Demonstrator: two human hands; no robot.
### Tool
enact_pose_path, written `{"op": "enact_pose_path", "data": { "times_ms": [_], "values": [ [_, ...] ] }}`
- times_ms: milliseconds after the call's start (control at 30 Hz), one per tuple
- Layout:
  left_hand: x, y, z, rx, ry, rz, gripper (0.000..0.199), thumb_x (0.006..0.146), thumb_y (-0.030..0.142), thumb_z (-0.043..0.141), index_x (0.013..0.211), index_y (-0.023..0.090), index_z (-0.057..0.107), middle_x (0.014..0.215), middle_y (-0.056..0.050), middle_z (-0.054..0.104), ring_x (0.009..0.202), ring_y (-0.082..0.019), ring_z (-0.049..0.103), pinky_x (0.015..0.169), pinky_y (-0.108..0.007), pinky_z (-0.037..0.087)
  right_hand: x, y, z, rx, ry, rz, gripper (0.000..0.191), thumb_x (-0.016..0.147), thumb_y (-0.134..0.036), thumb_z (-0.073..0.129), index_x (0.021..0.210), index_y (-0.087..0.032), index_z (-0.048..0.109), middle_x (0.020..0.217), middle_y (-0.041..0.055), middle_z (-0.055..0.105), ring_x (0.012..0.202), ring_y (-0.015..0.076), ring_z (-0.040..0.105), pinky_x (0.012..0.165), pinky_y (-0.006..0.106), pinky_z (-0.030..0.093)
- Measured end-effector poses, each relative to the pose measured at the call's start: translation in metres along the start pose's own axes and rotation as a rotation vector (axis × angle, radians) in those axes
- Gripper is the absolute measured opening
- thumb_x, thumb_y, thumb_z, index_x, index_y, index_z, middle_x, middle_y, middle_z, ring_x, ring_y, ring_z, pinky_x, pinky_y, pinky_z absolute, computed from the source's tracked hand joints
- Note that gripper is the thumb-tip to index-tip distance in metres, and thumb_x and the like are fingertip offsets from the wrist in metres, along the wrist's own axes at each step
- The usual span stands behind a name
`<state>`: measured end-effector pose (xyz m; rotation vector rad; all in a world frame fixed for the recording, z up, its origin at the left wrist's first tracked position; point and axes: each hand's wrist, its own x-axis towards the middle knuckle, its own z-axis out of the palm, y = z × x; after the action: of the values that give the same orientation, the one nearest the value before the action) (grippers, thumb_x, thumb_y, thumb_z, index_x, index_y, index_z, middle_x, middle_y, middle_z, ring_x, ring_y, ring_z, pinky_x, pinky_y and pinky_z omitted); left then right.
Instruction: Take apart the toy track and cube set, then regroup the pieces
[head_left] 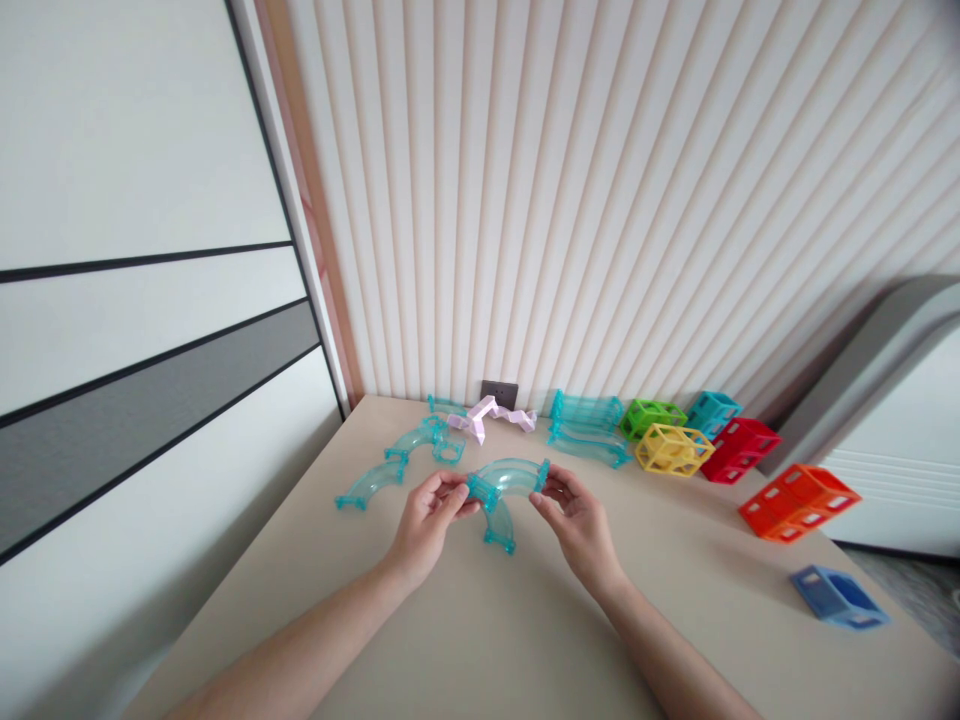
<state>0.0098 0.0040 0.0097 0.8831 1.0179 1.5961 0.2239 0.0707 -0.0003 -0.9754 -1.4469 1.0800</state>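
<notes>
My left hand (427,525) and my right hand (579,522) hold a curved, see-through teal track piece (517,475) between them above the table. The left fingers and thumb pinch it at its ribbed left end. At the right end, my right thumb and fingers close on the other ribbed edge. A second curved teal piece (499,525) hangs or lies just below the left end; whether the two are joined I cannot tell. Farther left, curved teal track pieces (375,483) form a winding row on the table.
Pale purple angular pieces (480,415) lie near the ribbed wall, before a dark socket (500,394). Straight teal tracks (589,425) sit right of them. Several frame blocks stand rightward, including yellow (673,450), red (739,450), orange (799,502) and blue (840,598) ones.
</notes>
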Motion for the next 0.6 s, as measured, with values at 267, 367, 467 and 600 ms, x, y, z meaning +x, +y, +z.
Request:
{"op": "enact_pose_path", "data": {
  "times_ms": [267, 367, 467, 600],
  "values": [
    [0.001, -0.006, -0.001, -0.007, 0.001, -0.021, 0.038, 0.079, 0.048, 0.082, 0.095, 0.017, 0.067, 0.083, -0.002, 0.075, 0.075, -0.019, 0.076, 0.075, -0.031, 0.063, 0.000, -0.004, -0.002, -0.080, 0.021, -0.099, 0.049, 0.078, -0.051, 0.081, 0.112, -0.019, 0.067, 0.096, 0.0090, 0.073, 0.087, 0.0244, 0.070, 0.086, 0.043, 0.060],
    [0.002, -0.007, -0.001, 0.002, -0.013, -0.024, 0.040, 0.083, 0.051, 0.077, 0.102, 0.018, 0.066, 0.090, -0.003, 0.075, 0.078, -0.020, 0.077, 0.077, -0.032, 0.063, 0.003, -0.002, -0.004, -0.075, 0.034, -0.102, 0.051, 0.077, -0.052, 0.082, 0.112, -0.019, 0.067, 0.092, 0.0082, 0.072, 0.086, 0.0244, 0.070, 0.085, 0.044, 0.060],
    [0.003, -0.006, -0.001, 0.022, -0.013, -0.015, 0.041, 0.088, 0.054, 0.069, 0.106, 0.018, 0.065, 0.107, -0.008, 0.075, 0.084, -0.021, 0.077, 0.081, -0.033, 0.063, 0.009, 0.002, -0.010, -0.076, 0.072, -0.100, 0.053, 0.075, -0.054, 0.082, 0.112, -0.019, 0.067, 0.090, 0.0076, 0.072, 0.085, 0.0245, 0.069, 0.086, 0.045, 0.060],
    [0.004, -0.006, 0.000, 0.077, 0.024, -0.001, 0.046, 0.088, 0.060, 0.066, 0.102, 0.016, 0.067, 0.113, -0.013, 0.074, 0.083, -0.022, 0.076, 0.076, -0.033, 0.062, 0.022, 0.011, -0.027, -0.107, 0.165, -0.077, 0.058, 0.073, -0.059, 0.082, 0.110, -0.018, 0.066, 0.090, 0.0084, 0.073, 0.086, 0.0259, 0.071, 0.087, 0.046, 0.060]
  ]
}}
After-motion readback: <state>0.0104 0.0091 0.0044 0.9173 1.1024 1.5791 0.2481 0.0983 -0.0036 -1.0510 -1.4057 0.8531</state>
